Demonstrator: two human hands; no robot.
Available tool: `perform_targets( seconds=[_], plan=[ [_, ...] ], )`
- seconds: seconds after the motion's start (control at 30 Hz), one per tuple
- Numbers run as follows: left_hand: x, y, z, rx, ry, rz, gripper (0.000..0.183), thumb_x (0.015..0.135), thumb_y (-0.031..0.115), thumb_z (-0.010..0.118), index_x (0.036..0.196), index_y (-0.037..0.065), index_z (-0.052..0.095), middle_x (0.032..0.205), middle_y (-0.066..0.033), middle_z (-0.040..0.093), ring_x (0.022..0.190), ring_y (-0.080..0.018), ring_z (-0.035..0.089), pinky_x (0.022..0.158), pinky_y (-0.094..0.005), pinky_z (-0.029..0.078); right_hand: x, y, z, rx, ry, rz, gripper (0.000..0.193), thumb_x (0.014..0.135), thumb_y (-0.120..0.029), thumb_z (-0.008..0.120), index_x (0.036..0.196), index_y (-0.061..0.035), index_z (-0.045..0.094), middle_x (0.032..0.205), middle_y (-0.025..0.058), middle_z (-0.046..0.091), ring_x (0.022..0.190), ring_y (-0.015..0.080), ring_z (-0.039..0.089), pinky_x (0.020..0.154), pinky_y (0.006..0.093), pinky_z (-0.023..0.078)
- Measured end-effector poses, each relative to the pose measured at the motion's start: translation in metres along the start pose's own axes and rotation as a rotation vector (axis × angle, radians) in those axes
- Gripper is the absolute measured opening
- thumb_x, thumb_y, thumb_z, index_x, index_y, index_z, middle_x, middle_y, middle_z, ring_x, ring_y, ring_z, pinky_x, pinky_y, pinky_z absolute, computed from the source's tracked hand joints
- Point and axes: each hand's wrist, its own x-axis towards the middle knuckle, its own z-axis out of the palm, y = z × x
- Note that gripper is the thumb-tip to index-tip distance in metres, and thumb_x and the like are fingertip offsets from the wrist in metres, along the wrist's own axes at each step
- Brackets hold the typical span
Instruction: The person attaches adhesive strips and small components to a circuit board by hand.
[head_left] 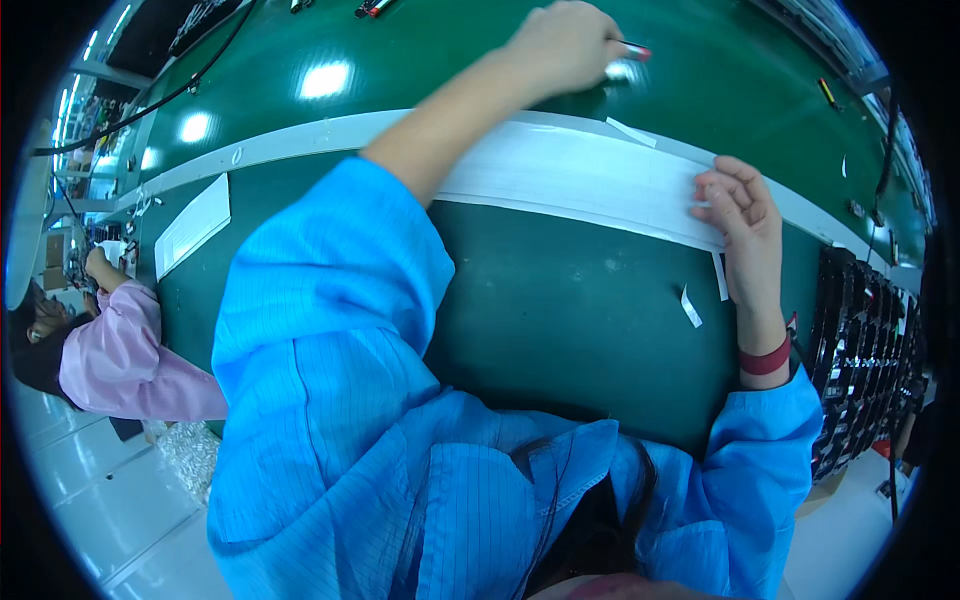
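My left hand (568, 48) reaches to the far side of the bench, its fingers closed round a slim tool with a red end (636, 51); its exact kind does not show. A long white paper strip (580, 175) lies across the bench below my left forearm. At the strip's right end is my right hand (742, 210), its fingers loosely bent and apart, with nothing visible in them. A narrow white scrap (630, 132) rests on the strip's far edge. Another narrow strip (720, 276) lies beside my right wrist, and a small curled scrap (691, 307) is nearer me.
A folded white sheet (195, 226) lies on the left of the green bench (560, 290). A pale raised bar (300, 136) runs across it. Black racked parts (865, 350) stand at the right. A co-worker in a pink sleeve (130, 350) is at the left.
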Motion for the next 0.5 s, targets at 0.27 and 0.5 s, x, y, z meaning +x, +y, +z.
perform_targets(
  seconds=[0.27,0.5],
  plan=[
    [0.026,-0.158,-0.057,0.459,0.387,-0.590,0.040,0.078,0.037,0.055,0.107,0.008,0.056,0.115,-0.0172,0.047,0.098,-0.0338,0.052,0.083,-0.0406,0.043,0.000,0.001,0.003,-0.027,-0.073,0.016,0.017,0.082,-0.005,0.055,0.098,0.0002,0.053,0.085,0.0059,0.059,0.075,0.0087,0.056,0.060,0.0193,0.046],
    [0.008,-0.173,-0.079,0.458,0.018,-0.447,0.031,0.073,0.025,0.061,0.094,0.002,0.061,0.084,-0.0167,0.063,0.078,-0.0289,0.061,0.072,-0.0359,0.048,0.002,-0.001,-0.001,-0.010,-0.094,0.004,0.015,0.082,-0.005,0.055,0.096,-0.0004,0.054,0.083,0.0062,0.059,0.071,0.0080,0.054,0.055,0.0184,0.044]
  ],
)
